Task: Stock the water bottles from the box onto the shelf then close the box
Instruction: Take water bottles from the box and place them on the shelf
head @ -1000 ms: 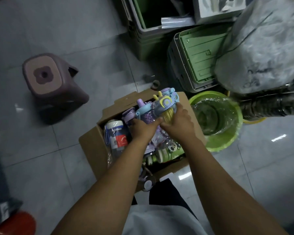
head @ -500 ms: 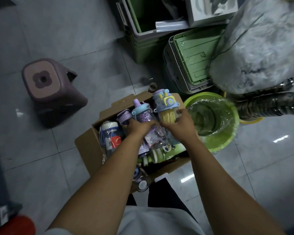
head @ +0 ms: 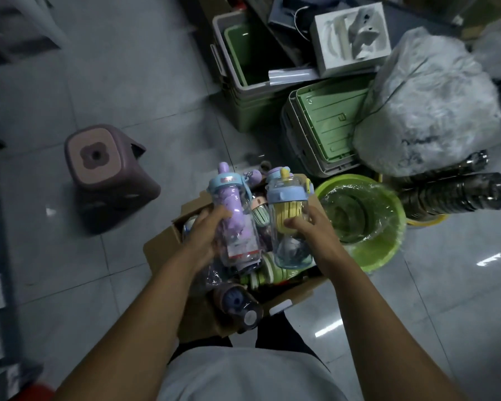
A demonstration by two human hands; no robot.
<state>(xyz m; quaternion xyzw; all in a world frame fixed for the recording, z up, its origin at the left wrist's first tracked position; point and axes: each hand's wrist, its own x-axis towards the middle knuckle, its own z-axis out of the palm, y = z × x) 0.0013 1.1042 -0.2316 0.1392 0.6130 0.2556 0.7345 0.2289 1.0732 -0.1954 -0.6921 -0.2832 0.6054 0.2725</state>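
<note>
Two bottles up and out, one in each fist! The left hand (head: 204,234) had its fingers wrapped round the barrel of the purple bottle (head: 235,215). The right hand (head: 311,227) gripped the yellow bottle (head: 288,218) at mid-body, thumb across the front. Both hung just above the open cardboard box (head: 161,251) on the floor, where more bottles lay jumbled, a green one (head: 262,277) among them.

Both bottles were clear plastic and looked empty, so probably light and stiff enough for a one-handed hold. The shiny wrapping on them looked slippery, so a full wrap round the barrel seemed the safest hold, not the cap or the spout.

Each bottle's long axis ran away from the person. The blue caps and spouts pointed forward and up, and the bases pointed back down toward the box. The pair sat roughly parallel, side by side.
</note>
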